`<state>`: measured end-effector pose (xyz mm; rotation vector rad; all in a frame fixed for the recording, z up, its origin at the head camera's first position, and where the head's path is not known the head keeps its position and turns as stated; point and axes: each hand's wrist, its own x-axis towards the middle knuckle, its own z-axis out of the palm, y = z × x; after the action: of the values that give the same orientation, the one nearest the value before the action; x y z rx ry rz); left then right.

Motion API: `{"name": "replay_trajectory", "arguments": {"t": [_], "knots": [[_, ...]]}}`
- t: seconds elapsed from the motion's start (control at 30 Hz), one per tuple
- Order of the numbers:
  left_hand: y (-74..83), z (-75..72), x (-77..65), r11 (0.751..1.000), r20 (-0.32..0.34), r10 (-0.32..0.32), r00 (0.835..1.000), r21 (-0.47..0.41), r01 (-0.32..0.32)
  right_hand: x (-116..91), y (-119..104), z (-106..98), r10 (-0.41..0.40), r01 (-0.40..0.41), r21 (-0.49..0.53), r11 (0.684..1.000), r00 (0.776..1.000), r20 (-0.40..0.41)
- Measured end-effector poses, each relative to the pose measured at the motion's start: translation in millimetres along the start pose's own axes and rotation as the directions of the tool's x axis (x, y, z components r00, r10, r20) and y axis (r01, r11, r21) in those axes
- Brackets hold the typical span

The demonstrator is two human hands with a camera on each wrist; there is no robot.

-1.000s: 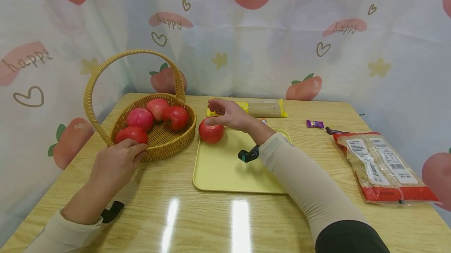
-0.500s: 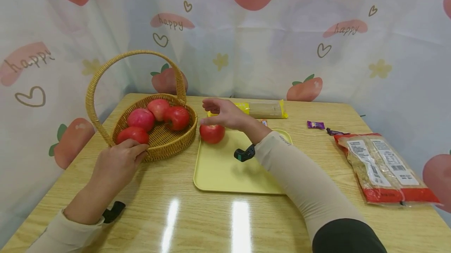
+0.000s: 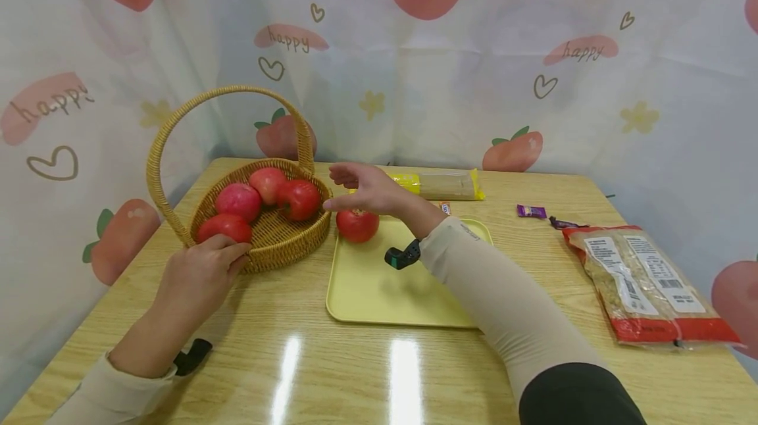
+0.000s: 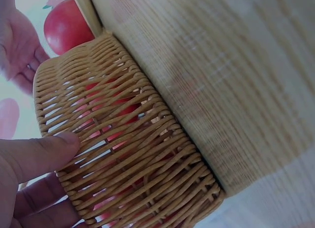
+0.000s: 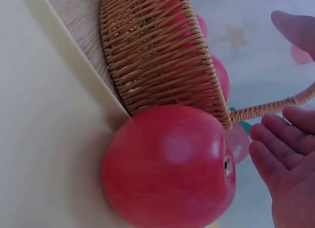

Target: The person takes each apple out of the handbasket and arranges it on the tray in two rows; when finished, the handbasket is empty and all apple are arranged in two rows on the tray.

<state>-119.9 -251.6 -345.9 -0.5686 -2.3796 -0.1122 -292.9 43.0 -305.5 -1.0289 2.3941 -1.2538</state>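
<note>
At the front rim of the wicker basket (image 3: 290, 254), my left hand (image 3: 198, 274) pinches the weave; the left wrist view shows the thumb (image 4: 54, 149) outside and the fingers inside. Several red apples (image 3: 237, 201) lie in the basket under its tall arched handle. My right hand (image 3: 373, 191) is held in the air with its fingers extended, holding nothing, its fingertips near the basket's right rim. Below it a single red apple (image 3: 357, 227) sits on the far left corner of the yellow tray (image 3: 385, 287), close beside the basket.
Behind the tray lies a clear and yellow packet (image 3: 444, 185). A purple-wrapped sweet (image 3: 531, 211) and a dark one (image 3: 565, 222) lie at the back right, near a large red-edged bag (image 3: 651, 283). A printed curtain (image 3: 444, 96) closes off the table's back.
My right hand has moved left from over the apple on the tray towards the basket's right rim. The left hand keeps its grip on the basket, and the apples stay where they were.
</note>
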Motion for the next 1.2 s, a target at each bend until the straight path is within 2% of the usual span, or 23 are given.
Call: {"name": "replay_trajectory", "arguments": {"t": [0.2, 0.5, 0.73, 1.2], "knots": [[-0.4, -1.4, -0.8, 1.0, 0.003, -0.011, 1.0, 0.001, 0.011, 9.5, -6.9, 3.6, -0.007, 0.008, -0.017, 1.0, 1.0, 0.029], [-0.9, -1.7, -2.0, 1.0, 0.01, -0.018, 1.0, 0.004, 0.018, 26.8, -14.7, 10.3, -0.001, 0.009, -0.107, 0.994, 0.998, 0.068], [-2.4, 0.7, -2.5, 1.0, -0.025, 0.008, 1.0, 0.001, -0.008, 40.2, -17.5, 16.2, 0.021, -0.01, -0.103, 0.995, 0.995, 0.102], [0.2, 1.9, -1.3, 1.0, -0.029, 0.004, 1.0, -0.003, -0.004, 58.2, -24.0, 19.2, 0.057, -0.037, -0.159, 0.987, 0.99, 0.125]]}}
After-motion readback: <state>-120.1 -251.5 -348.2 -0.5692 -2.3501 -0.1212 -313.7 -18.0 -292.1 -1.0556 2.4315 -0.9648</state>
